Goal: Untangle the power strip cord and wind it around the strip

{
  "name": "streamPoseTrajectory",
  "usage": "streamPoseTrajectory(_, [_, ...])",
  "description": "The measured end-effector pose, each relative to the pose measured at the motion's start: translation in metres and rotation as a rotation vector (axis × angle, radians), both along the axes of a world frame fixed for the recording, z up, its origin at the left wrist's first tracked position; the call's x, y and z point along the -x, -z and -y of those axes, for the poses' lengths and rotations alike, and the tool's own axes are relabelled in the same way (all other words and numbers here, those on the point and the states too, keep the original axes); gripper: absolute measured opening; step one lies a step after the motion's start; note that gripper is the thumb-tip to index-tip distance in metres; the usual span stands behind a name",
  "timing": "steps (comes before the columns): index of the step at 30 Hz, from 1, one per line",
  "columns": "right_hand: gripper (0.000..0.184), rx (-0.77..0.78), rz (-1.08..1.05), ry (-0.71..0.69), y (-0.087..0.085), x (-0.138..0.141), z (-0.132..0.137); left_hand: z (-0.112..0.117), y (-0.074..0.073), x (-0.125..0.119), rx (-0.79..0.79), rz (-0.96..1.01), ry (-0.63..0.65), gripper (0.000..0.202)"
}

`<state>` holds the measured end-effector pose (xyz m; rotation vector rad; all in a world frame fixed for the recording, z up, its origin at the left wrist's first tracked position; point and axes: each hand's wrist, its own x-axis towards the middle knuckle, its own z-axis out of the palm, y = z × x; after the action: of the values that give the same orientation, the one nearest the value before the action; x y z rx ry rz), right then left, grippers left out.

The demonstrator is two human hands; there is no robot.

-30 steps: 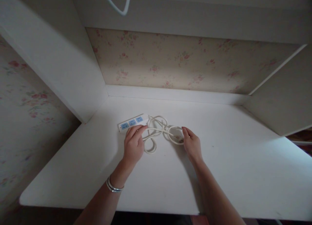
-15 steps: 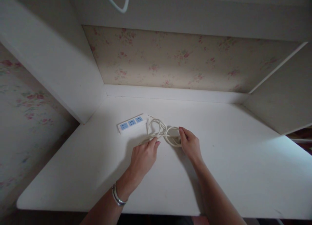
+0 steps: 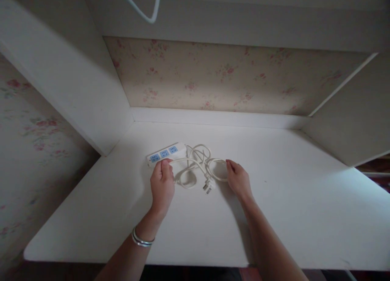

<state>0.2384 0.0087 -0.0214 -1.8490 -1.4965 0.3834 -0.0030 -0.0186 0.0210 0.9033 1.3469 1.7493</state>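
The left hand (image 3: 162, 185) is pinching the white cord (image 3: 199, 165), while the right hand (image 3: 239, 180) is gripping a loop of it. Between them, the plug (image 3: 208, 186) is facing the table's (image 3: 198, 232) near edge. Just beyond the left hand, the power strip (image 3: 165, 153) is lying on the table.

1. A white desktop (image 3: 292, 224) spreads across the view, its near left corner rounded; a tiny dark speck (image 3: 266, 181) shows on its right half.
2. A low white strip (image 3: 219, 117) runs along the desktop's back edge.
3. Above it, cream wallpaper (image 3: 183, 76) bears pinkish-red flowers.
4. A pale board (image 3: 231, 25) spans the top.
5. Pale upright panels stand at left (image 3: 70, 82) and right (image 3: 350, 122).
6. Floral wall covering (image 3: 42, 143) shows at far left.
7. A thin whitish loop (image 3: 152, 17) dips from the top edge.
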Motion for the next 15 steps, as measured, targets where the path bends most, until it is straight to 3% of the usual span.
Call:
streamPoseTrajectory(4, [0.043, -0.030, 0.144, 0.077, 0.002, -0.009, -0.001, -0.008, -0.004, 0.009, -0.076, 0.230, -0.004, 0.028])
streamPoseTrajectory(9, [0.035, -0.178, 0.364, 0.208, -0.012, 0.000, 0.010, -0.010, -0.008, 0.011, -0.093, 0.361, -0.009, 0.030])
streamPoseTrajectory(11, [0.030, -0.279, 0.388, 0.123, -0.018, 0.013, 0.017, -0.010, -0.009, 0.010, -0.100, 0.377, -0.008, 0.030])
streamPoseTrajectory(15, [0.023, -0.338, 0.265, -0.298, -0.020, 0.047, 0.030, -0.011, -0.009, 0.010, -0.102, 0.448, 0.004, 0.027])
